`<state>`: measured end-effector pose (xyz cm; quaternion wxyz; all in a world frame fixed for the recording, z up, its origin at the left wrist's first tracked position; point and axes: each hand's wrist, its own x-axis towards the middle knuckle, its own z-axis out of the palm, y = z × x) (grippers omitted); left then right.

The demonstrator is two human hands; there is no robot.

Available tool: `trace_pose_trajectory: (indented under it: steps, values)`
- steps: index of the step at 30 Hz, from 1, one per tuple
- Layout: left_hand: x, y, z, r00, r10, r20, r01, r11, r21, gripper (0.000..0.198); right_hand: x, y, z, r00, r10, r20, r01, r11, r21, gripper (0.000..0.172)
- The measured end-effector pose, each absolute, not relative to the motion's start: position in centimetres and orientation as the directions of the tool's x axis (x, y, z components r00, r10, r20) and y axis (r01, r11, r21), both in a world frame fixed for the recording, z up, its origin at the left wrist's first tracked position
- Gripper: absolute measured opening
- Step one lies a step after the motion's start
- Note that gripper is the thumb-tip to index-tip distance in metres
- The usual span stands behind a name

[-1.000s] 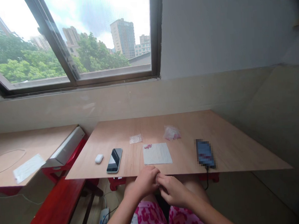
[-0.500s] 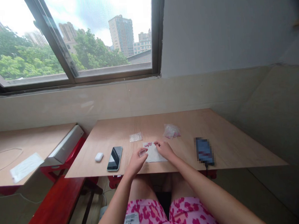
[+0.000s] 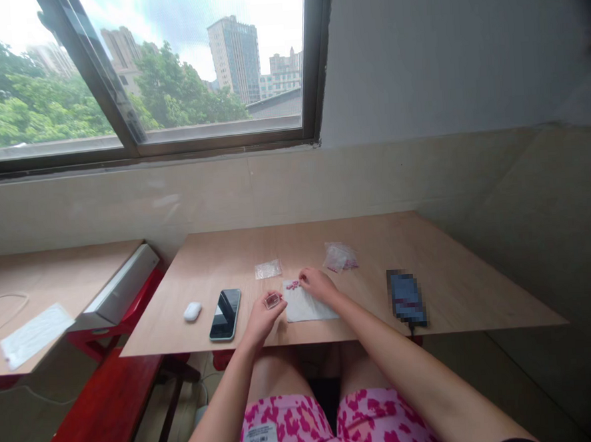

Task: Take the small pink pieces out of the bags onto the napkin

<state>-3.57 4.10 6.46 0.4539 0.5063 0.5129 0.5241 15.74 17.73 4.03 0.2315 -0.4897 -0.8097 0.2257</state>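
Note:
A small clear bag point(image 3: 272, 300) is held in my left hand point(image 3: 264, 315), its fingers closed round the edges, left of a white sheet point(image 3: 308, 307). Small pink pieces point(image 3: 292, 285) lie at the sheet's upper left. My right hand point(image 3: 318, 285) reaches over the sheet with its fingertips pinched together beside those pieces; what is between them is too small to make out. Behind the sheet lie a flat clear packet point(image 3: 268, 269) and, further right, a pile of clear bags with pink contents point(image 3: 340, 257).
On the wooden table point(image 3: 366, 236) are a phone point(image 3: 225, 314) and a white earbud case point(image 3: 192, 312) at left, and a blurred dark device point(image 3: 407, 299) with a cable at right. A red bench point(image 3: 101, 406) stands at lower left.
My left hand has moved slightly left with the clear bag, away from the sheet. My right hand has shifted a little left and up, closer to the pink pieces.

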Motion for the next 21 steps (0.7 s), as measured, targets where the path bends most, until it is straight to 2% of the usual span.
trace_pose_trajectory:
  steps: [3,5,8,10,12,16,21]
  values:
    - [-3.6,4.1,6.2,-0.078,0.994,0.076,0.077,-0.070,0.995,0.027,14.9,17.2,5.8,-0.368,0.914,0.174,0.665,0.389,-0.638,0.019]
    - [-3.6,4.2,6.0,-0.081,0.993,0.085,0.118,-0.076,0.990,0.027,14.0,16.1,7.3,-0.363,0.910,0.199,0.588,0.389,-0.709,0.028]
    - [-3.5,4.3,5.8,-0.066,0.991,0.112,0.144,-0.102,0.984,0.027,12.8,14.1,9.3,-0.508,0.826,0.245,0.378,0.470,-0.798,0.029]
    - [-3.4,4.3,5.6,-0.063,0.990,0.125,0.124,-0.117,0.985,0.026,12.6,13.4,9.8,-0.600,0.760,0.250,0.320,0.515,-0.795,0.023]
    - [-3.4,4.3,5.5,-0.088,0.989,0.120,0.099,-0.111,0.989,0.026,12.9,13.6,9.4,-0.564,0.800,0.206,0.432,0.498,-0.752,0.021]
    - [-3.6,4.4,5.1,-0.146,0.986,0.081,0.034,-0.077,0.996,0.029,14.5,15.1,6.7,-0.347,0.930,0.124,0.709,0.347,-0.614,0.016]
    - [-3.8,4.7,4.6,-0.122,0.988,0.092,0.001,-0.092,0.996,0.030,15.0,15.2,3.6,-0.312,0.944,0.110,0.766,0.318,-0.559,0.016]
